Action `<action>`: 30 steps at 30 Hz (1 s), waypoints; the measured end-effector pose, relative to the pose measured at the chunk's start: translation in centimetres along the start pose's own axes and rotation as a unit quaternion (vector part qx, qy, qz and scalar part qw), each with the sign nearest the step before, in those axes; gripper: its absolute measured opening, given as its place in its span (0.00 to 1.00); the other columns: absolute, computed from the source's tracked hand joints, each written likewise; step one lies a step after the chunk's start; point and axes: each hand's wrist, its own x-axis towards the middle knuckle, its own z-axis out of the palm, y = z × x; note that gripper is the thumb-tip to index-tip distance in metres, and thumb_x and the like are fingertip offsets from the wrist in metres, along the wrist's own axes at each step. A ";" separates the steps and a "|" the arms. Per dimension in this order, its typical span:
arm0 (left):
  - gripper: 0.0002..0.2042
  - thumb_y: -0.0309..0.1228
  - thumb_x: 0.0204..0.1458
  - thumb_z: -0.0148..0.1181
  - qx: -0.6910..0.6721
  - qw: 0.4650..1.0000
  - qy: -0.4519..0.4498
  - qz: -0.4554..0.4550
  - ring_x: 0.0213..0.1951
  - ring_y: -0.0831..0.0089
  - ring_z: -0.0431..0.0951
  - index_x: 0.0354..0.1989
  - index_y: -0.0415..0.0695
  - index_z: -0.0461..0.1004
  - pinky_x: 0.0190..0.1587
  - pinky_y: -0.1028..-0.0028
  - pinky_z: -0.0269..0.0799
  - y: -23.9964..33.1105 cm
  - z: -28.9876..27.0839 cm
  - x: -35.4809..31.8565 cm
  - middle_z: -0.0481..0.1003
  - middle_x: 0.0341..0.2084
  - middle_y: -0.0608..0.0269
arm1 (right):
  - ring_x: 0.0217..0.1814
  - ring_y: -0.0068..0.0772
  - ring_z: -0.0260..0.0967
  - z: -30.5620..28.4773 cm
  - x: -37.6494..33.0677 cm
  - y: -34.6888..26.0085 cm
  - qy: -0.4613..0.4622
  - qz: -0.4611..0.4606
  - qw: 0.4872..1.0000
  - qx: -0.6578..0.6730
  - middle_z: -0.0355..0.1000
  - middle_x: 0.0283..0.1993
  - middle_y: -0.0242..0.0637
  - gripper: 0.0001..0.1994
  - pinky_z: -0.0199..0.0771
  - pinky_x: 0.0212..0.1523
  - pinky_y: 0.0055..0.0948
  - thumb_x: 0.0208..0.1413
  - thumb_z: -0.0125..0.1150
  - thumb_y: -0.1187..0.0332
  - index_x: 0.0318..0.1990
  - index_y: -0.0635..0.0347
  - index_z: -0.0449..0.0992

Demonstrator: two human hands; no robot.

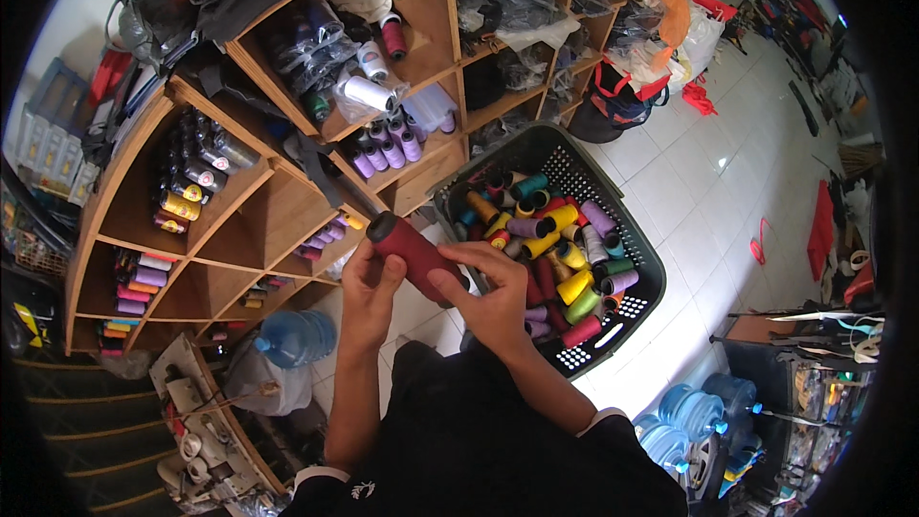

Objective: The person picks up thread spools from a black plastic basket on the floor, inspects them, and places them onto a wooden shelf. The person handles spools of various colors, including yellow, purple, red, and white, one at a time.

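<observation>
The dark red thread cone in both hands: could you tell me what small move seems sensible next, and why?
Probably lift the dark red thread cone toward an open shelf compartment: both the left hand and right hand already grip it, clear of the basket.

A wooden cubby shelf (278, 201) holds purple thread cones (383, 148) and dark spools (196, 168); just beside it a dark perforated plastic basket (627, 230) brims with mixed-colour thread cones (565, 263), and blue water jugs (699, 412) stand on the white tiled floor (708, 182)
</observation>
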 end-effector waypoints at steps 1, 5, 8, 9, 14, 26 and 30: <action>0.23 0.38 0.55 0.59 -0.001 1.000 -0.010 -0.004 0.46 0.74 0.72 0.53 0.35 0.67 0.52 0.74 0.65 0.2 0.0 0.0 0.73 0.43 0.61 | 0.42 0.31 0.74 0.1 0.1 0.3 0.003 0.036 0.998 0.051 0.75 0.40 0.42 0.15 0.72 0.44 0.26 0.44 0.70 0.74 0.41 0.68 0.78; 0.25 0.42 0.55 0.58 0.020 0.998 -0.056 -0.001 0.47 0.74 0.71 0.54 0.35 0.66 0.53 0.73 0.64 1.0 -0.6 0.0 0.72 0.45 0.61 | 0.41 0.24 0.72 -0.5 0.5 0.2 -0.058 0.205 0.949 0.231 0.75 0.40 0.39 0.10 0.71 0.46 0.22 0.47 0.66 0.77 0.39 0.69 0.78; 0.27 0.45 0.55 0.57 0.026 0.997 -0.076 0.000 0.48 0.73 0.71 0.55 0.35 0.66 0.53 0.72 0.64 0.7 -1.2 -0.1 0.72 0.46 0.60 | 0.44 0.26 0.71 -1.4 0.7 1.3 -0.120 0.281 0.914 0.268 0.73 0.43 0.39 0.14 0.71 0.47 0.23 0.48 0.66 0.75 0.43 0.68 0.76; 0.27 0.46 0.55 0.57 0.017 0.997 -0.078 -0.003 0.48 0.73 0.71 0.54 0.35 0.66 0.53 0.71 0.64 0.5 -1.2 0.0 0.72 0.46 0.61 | 0.45 0.25 0.70 -1.6 0.6 1.5 -0.114 0.262 0.922 0.260 0.72 0.45 0.39 0.16 0.71 0.48 0.24 0.48 0.67 0.75 0.46 0.68 0.74; 0.27 0.45 0.56 0.56 -0.030 0.996 -0.079 -0.040 0.48 0.73 0.71 0.56 0.36 0.64 0.53 0.70 0.65 0.4 -1.0 0.5 0.71 0.47 0.61 | 0.49 0.26 0.69 -3.1 0.3 0.8 -0.160 0.180 0.949 0.206 0.70 0.49 0.37 0.24 0.71 0.48 0.25 0.45 0.70 0.74 0.51 0.62 0.68; 0.20 0.25 0.52 0.60 0.025 0.997 -0.032 -0.060 0.50 0.71 0.70 0.52 0.37 0.64 0.53 0.70 0.67 -0.4 0.8 -0.4 0.71 0.47 0.58 | 0.43 0.26 0.68 -1.4 -0.6 0.2 -0.088 -0.031 0.993 -0.071 0.65 0.44 0.34 0.22 0.70 0.42 0.25 0.43 0.71 0.73 0.47 0.61 0.68; 0.21 0.22 0.51 0.60 -0.037 0.995 -0.064 -0.063 0.50 0.71 0.70 0.54 0.36 0.63 0.53 0.70 0.66 -1.3 -0.4 -0.3 0.71 0.47 0.57 | 0.42 0.24 0.68 -0.9 -1.2 1.5 -0.057 0.108 0.982 0.143 0.65 0.42 0.33 0.20 0.69 0.42 0.25 0.45 0.69 0.73 0.45 0.62 0.68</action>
